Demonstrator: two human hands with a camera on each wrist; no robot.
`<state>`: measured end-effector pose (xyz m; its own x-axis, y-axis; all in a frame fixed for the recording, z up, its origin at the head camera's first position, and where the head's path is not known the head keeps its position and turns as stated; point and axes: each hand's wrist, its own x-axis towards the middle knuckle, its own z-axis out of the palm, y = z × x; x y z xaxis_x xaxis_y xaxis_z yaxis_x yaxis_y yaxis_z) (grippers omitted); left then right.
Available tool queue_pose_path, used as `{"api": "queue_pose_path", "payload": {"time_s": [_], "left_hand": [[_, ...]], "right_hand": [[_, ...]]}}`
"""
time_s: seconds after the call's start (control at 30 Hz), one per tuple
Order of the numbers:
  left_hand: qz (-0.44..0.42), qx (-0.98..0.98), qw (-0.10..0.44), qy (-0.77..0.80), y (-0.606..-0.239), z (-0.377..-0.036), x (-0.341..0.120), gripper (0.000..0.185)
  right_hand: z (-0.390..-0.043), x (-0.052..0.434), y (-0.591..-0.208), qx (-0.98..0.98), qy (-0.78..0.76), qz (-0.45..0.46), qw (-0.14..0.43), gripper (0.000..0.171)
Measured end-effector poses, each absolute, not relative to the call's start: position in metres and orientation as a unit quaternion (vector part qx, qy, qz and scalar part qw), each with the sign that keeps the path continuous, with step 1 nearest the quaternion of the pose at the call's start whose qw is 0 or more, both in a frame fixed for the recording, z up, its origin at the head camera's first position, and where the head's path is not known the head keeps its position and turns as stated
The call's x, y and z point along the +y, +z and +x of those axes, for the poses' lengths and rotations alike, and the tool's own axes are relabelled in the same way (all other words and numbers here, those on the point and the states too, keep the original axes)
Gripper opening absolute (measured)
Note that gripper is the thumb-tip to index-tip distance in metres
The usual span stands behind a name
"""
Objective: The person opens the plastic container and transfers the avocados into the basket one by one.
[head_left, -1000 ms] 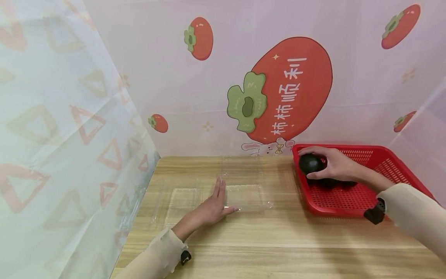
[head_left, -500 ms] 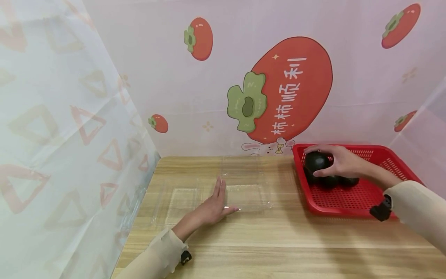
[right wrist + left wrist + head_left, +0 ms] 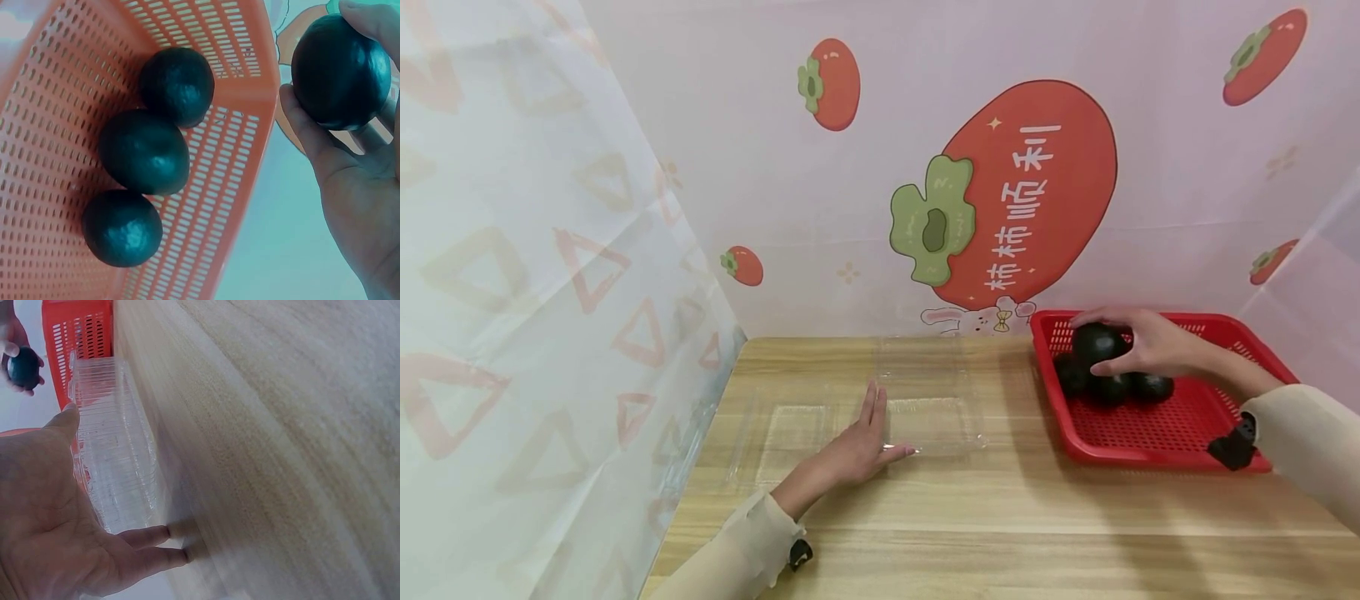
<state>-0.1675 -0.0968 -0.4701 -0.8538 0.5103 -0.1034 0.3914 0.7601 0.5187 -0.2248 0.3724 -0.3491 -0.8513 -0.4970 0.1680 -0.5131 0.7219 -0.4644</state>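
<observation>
Fruit rising out of the red perforated plastic basket (image 3: 1157,433).

Right hand (image 3: 1153,343) is gripping one dark green round fruit (image 3: 1097,343), now lifting it higher above the basket than a second ago, while three similar dark fruits (image 3: 145,151) are lying inside. Left hand (image 3: 857,446) is resting flat, fingers straight, apparently pressing the clear plastic clamshell container (image 3: 925,417) on the pale wooden surface (image 3: 1000,517), unmoved since then.

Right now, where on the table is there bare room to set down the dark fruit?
Bare wood lies between the clear tray and the red basket, and along the near table edge. The tray's right half is free beside the left hand. The basket's left end is crowded with three fruits.
</observation>
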Motion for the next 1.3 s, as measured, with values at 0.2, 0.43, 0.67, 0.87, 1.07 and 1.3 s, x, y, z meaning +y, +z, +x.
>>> {"api": "queue_pose_path", "payload": {"time_s": [0.2, 0.43, 0.67, 0.87, 1.07, 1.3], "left_hand": [[0.246, 0.930, 0.120, 0.244, -0.471, -0.168, -0.097, 0.108], [0.247, 0.929, 0.121, 0.247, -0.471, -0.169, -0.098, 0.109], [0.249, 0.930, 0.117, 0.244, -0.472, -0.169, -0.098, 0.109], [0.255, 0.928, 0.113, 0.246, -0.472, -0.169, -0.099, 0.109], [0.254, 0.928, 0.115, 0.247, -0.472, -0.168, -0.099, 0.109], [0.254, 0.928, 0.118, 0.248, -0.473, -0.168, -0.098, 0.108]], "right_hand": [[-0.228, 0.382, -0.348, -0.928, 0.263, 0.266, -0.007, 0.065], [-0.230, 0.394, -0.349, -0.930, 0.262, 0.258, -0.015, 0.064], [-0.231, 0.407, -0.349, -0.934, 0.264, 0.237, -0.027, 0.064], [-0.233, 0.419, -0.351, -0.938, 0.261, 0.226, -0.028, 0.065], [-0.235, 0.433, -0.354, -0.943, 0.256, 0.211, -0.036, 0.063], [-0.237, 0.446, -0.356, -0.947, 0.256, 0.189, -0.050, 0.065]]}}
